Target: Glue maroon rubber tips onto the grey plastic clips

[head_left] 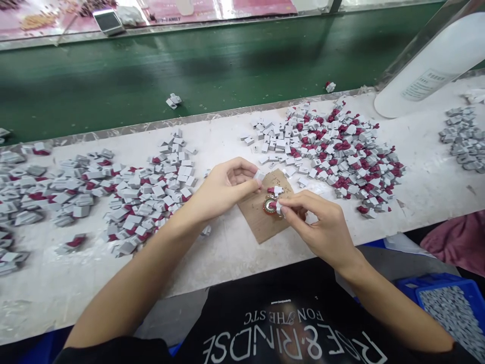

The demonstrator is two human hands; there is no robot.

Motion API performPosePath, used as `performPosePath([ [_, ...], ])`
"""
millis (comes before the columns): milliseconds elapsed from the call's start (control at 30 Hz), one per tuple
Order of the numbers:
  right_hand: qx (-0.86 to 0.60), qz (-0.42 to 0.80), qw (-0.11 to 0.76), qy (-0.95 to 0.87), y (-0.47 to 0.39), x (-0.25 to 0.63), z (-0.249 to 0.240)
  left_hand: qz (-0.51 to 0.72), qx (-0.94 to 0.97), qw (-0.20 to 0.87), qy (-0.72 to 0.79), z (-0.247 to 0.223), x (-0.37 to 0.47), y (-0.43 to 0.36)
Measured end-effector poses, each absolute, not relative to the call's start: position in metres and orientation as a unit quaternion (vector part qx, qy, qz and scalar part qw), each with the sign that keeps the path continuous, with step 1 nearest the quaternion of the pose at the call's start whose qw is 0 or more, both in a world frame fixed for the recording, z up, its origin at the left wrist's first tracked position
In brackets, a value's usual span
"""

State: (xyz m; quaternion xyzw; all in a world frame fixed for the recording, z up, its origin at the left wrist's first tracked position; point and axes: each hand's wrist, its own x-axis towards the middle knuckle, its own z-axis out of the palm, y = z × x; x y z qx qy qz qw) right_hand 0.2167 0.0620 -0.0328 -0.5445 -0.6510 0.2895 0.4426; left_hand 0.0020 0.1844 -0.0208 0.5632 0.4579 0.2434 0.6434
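My left hand (227, 189) pinches a small light-grey plastic piece (259, 176) between thumb and forefinger, above the left edge of a brown cardboard piece (261, 230). My right hand (324, 222) is closed on a small grey plastic part with a dark red end (278, 207). That red end is at a round metal bottle cap (269, 206) on the cardboard; whether it dips into the cap I cannot tell. Just behind the cap lies another grey and dark red part (276, 190).
Heaps of grey and dark red parts lie at the right (341, 146) and left (147, 202). A white bottle (428, 71) leans at the back right. Behind the white table (223, 268) runs a green belt (227, 65). A blue crate (413, 285) stands low at the right.
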Motion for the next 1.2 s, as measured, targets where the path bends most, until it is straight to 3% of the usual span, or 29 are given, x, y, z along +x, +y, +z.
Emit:
performPosePath([
  [200, -0.573, 0.269, 0.524, -0.570, 0.073, 0.226, -0.026, 0.256, 0.544, 0.662, 0.448, -0.011, 0.011, 0.177],
  [333, -0.543, 0.388, 0.620, -0.412, 0.093, 0.230, -0.027, 0.289, 0.534, 0.685, 0.403, -0.012, 0.020, 0.175],
  [433, -0.500, 0.457, 0.645, -0.353, 0.104, 0.226, -0.029, 0.303, 0.530, 0.695, 0.379, -0.013, 0.027, 0.175],
  [567, -0.479, 0.488, 0.645, -0.341, 0.107, 0.222, -0.031, 0.321, 0.521, 0.699, 0.370, -0.013, 0.033, 0.175],
  [933, -0.531, 0.430, 0.613, -0.398, 0.106, 0.224, -0.036, 0.290, 0.526, 0.694, 0.397, -0.009, 0.036, 0.175],
  [1200, -0.523, 0.426, 0.542, -0.501, 0.111, 0.234, -0.027, 0.268, 0.567, 0.674, 0.391, -0.009, 0.032, 0.179],
])
